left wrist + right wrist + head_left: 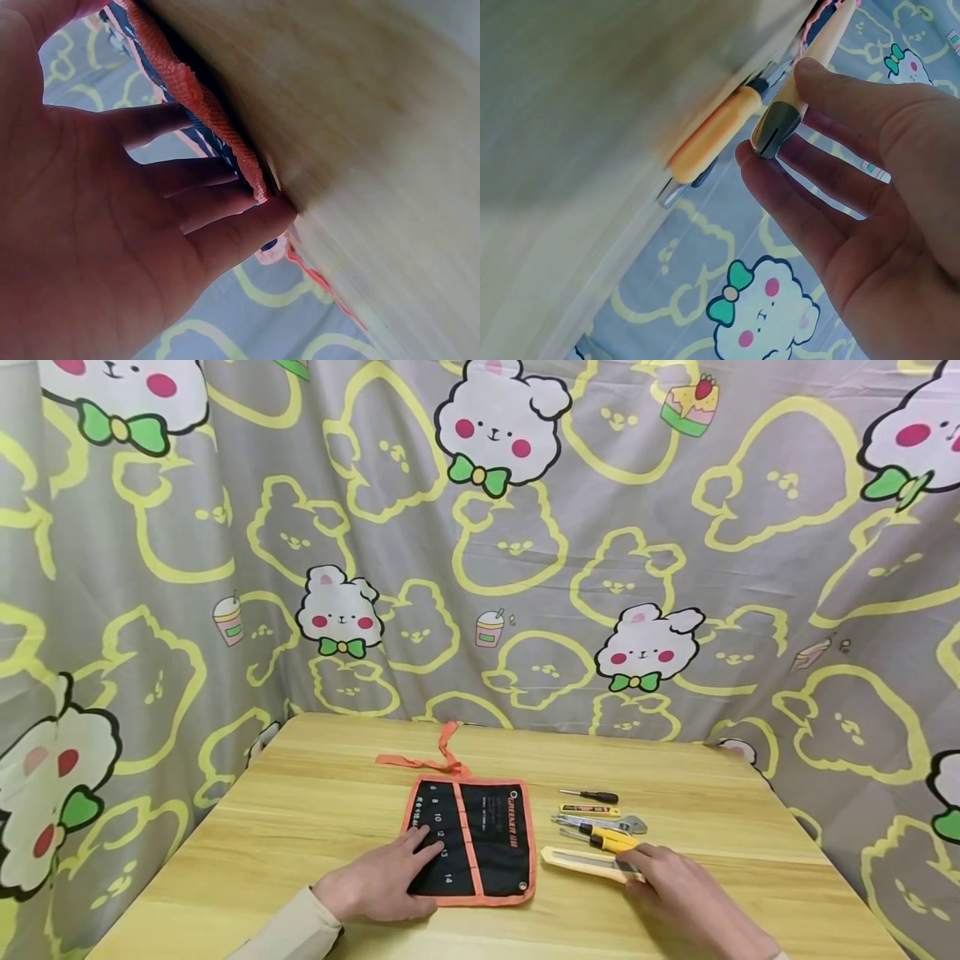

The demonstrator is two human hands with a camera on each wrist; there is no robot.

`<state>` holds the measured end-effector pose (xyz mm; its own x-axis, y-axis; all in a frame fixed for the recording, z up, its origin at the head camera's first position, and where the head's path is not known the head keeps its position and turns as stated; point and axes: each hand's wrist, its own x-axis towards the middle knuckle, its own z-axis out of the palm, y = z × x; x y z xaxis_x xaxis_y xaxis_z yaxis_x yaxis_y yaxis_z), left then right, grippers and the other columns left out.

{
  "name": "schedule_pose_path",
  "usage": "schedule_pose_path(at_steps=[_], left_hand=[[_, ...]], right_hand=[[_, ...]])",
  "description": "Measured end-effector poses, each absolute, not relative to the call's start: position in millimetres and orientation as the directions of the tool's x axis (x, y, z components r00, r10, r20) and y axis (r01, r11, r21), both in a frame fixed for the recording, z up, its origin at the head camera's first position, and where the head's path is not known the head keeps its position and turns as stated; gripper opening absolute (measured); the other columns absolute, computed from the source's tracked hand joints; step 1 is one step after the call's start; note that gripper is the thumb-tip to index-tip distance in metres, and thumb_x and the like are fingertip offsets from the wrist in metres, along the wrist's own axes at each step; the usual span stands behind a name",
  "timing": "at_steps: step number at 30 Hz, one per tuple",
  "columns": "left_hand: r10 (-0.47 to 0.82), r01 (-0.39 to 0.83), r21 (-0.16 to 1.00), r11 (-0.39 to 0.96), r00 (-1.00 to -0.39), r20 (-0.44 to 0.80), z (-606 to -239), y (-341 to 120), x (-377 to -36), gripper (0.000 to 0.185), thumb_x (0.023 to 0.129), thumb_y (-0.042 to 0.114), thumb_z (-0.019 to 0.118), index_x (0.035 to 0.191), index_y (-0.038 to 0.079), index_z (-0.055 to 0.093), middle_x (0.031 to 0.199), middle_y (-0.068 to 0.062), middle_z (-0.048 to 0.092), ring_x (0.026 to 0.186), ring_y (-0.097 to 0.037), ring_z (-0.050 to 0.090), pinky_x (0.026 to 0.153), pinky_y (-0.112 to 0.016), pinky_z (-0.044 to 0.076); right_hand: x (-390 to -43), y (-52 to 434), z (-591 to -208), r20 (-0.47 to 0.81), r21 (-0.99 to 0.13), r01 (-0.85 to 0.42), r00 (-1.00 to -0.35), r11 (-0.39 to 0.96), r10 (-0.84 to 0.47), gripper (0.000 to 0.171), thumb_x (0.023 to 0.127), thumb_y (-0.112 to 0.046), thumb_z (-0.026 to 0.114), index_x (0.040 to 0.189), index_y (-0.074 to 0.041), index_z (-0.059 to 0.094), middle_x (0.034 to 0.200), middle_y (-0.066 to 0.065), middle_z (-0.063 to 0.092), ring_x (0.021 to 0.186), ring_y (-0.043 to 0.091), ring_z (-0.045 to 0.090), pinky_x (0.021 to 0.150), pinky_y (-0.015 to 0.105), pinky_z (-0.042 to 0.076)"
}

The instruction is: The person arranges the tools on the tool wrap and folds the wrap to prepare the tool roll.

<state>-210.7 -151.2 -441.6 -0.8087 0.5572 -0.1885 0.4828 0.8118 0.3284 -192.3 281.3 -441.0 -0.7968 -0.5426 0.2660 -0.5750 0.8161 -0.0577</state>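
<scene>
A black tool roll (487, 835) with orange trim lies unrolled on the wooden table (315, 793). My left hand (405, 864) rests flat on its left half with the fingers straight. The left wrist view shows those fingers (225, 240) against the roll's orange edge (195, 90). A cream utility knife (581, 860) lies just right of the roll. My right hand (652, 868) pinches its near end. In the right wrist view, thumb and forefinger of that hand (780, 154) hold the knife's grey end (776, 124).
Behind the knife lie a yellow-handled tool (611, 839), an adjustable wrench (607, 821) and a small black screwdriver (592, 796). The roll's orange tie strap (442, 758) trails toward the back. A cartoon-print cloth (525, 568) hangs round the table on three sides.
</scene>
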Motion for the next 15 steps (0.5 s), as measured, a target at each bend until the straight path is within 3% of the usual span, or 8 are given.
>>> schedule_pose_path(at_steps=[15], left_hand=[[0.553,0.477,0.338,0.812,-0.813,-0.183,-442,-150,-212,0.081,0.091,0.055,0.07,0.155,0.013,0.046,0.162,-0.021,0.034,0.148,-0.041,0.036,0.113,-0.056,0.041]], right_hand=[[-199,252,-439,0.344,0.031,-0.644,-0.711,0.764,-0.613,0.02,0.085,-0.016,0.083,0.102,-0.015,0.073,0.091,-0.007,0.069,0.079,0.01,0.064,0.063,0.032,0.054]])
